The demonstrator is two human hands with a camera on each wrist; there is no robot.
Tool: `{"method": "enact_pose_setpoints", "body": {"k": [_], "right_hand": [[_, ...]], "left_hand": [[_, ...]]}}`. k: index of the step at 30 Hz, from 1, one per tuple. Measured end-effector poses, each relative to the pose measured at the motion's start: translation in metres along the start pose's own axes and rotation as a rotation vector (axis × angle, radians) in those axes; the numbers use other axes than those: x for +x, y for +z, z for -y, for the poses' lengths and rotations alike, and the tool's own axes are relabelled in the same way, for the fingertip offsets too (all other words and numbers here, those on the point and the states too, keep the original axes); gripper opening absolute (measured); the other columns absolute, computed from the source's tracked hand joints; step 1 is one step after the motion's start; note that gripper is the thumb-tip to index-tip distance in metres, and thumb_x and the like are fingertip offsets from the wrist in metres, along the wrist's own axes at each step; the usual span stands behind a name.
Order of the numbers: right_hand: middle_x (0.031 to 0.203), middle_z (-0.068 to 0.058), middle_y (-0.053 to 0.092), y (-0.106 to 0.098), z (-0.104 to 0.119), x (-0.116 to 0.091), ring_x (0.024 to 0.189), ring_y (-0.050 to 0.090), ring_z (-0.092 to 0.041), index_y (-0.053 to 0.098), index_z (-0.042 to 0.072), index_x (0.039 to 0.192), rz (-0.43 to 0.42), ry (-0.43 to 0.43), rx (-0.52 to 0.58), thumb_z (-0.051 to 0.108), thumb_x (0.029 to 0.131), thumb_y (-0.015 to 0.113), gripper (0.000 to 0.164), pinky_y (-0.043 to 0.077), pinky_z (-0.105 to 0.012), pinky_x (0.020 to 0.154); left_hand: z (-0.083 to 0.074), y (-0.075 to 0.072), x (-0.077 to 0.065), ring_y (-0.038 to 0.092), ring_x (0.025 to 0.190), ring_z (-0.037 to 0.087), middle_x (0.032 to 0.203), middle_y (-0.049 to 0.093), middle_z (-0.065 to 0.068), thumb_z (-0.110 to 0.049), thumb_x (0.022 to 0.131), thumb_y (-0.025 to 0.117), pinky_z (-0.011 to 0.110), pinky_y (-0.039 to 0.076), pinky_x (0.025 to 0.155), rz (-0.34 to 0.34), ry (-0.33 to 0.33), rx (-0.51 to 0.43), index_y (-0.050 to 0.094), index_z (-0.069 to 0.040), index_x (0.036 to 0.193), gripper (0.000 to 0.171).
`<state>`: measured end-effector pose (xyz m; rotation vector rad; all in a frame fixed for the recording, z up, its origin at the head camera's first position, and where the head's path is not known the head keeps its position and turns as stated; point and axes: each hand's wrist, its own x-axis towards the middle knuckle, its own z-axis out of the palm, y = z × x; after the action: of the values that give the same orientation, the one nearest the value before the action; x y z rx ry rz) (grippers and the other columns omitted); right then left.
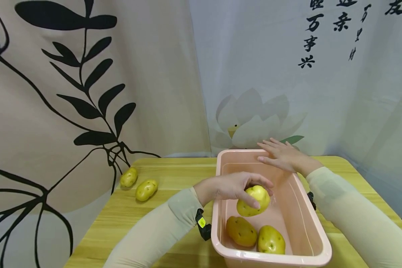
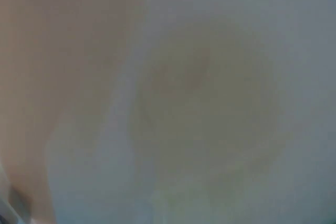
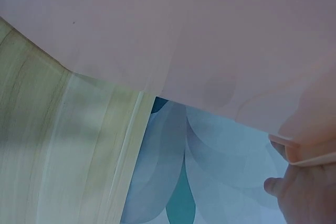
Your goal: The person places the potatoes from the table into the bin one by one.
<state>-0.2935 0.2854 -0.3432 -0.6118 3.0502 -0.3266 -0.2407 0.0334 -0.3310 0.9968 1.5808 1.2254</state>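
My left hand (image 1: 236, 187), over the inside of a pink plastic tub (image 1: 271, 258), grips a yellow potato (image 1: 253, 203) between its thumb and curled fingers. Below it, a browner potato (image 1: 241, 231) and another yellow potato (image 1: 271, 240) lie side by side on the tub's floor at the near end. With fingers extended, my right hand (image 1: 286, 154) rests on the far right corner of the tub's rim. In the right wrist view, fingers (image 3: 310, 195) show at the edge of the tub's outer wall (image 3: 210, 40). The left wrist view is too blurred for detail.
Two potatoes, one at the table's far left corner (image 1: 128, 177) and one nearer (image 1: 146, 190), lie left of the tub. Beneath everything is a wood-grain table (image 1: 184, 171). A printed curtain (image 1: 160, 74) hangs right behind it.
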Motion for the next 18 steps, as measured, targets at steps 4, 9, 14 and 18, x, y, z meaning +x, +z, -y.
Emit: {"method": "enact_pose_setpoints", "body": {"k": [4,9,14,18], "right_hand": [[0.159,-0.010,0.019,0.0009,-0.0005,0.0006,0.145,0.007,-0.037,0.026,0.020,0.153,-0.007,-0.004,-0.001,0.071,0.092,0.032,0.080,0.003,-0.069,0.107],[0.158,-0.010,0.021,0.0009,-0.0017,0.0012,0.145,0.008,-0.037,0.028,0.020,0.153,-0.018,-0.006,0.005,0.070,0.092,0.033,0.079,0.005,-0.069,0.107],[0.158,-0.010,0.021,0.0013,-0.0014,0.0008,0.145,0.009,-0.037,0.029,0.020,0.153,-0.025,-0.010,0.012,0.069,0.093,0.034,0.078,0.004,-0.069,0.107],[0.158,-0.011,0.022,0.0016,-0.0017,0.0013,0.145,0.009,-0.038,0.030,0.019,0.152,-0.028,-0.014,0.014,0.068,0.093,0.035,0.077,0.005,-0.069,0.107]], "left_hand": [[0.0020,-0.0003,0.0015,0.057,0.116,0.019,0.134,0.052,0.021,0.021,0.084,0.056,0.030,0.047,0.096,0.037,0.030,-0.069,0.037,0.005,0.141,0.062],[0.0037,-0.0007,0.0019,0.057,0.116,0.024,0.136,0.047,0.029,0.023,0.084,0.055,0.032,0.047,0.097,0.043,0.066,-0.089,0.034,0.006,0.142,0.064],[0.0038,0.0001,0.0014,0.057,0.116,0.024,0.136,0.047,0.029,0.023,0.084,0.055,0.032,0.048,0.095,0.026,0.069,-0.093,0.036,0.003,0.142,0.064],[0.0035,0.0001,0.0010,0.057,0.117,0.024,0.137,0.045,0.031,0.022,0.084,0.055,0.033,0.047,0.096,0.022,0.082,-0.094,0.035,0.004,0.142,0.064]]}}
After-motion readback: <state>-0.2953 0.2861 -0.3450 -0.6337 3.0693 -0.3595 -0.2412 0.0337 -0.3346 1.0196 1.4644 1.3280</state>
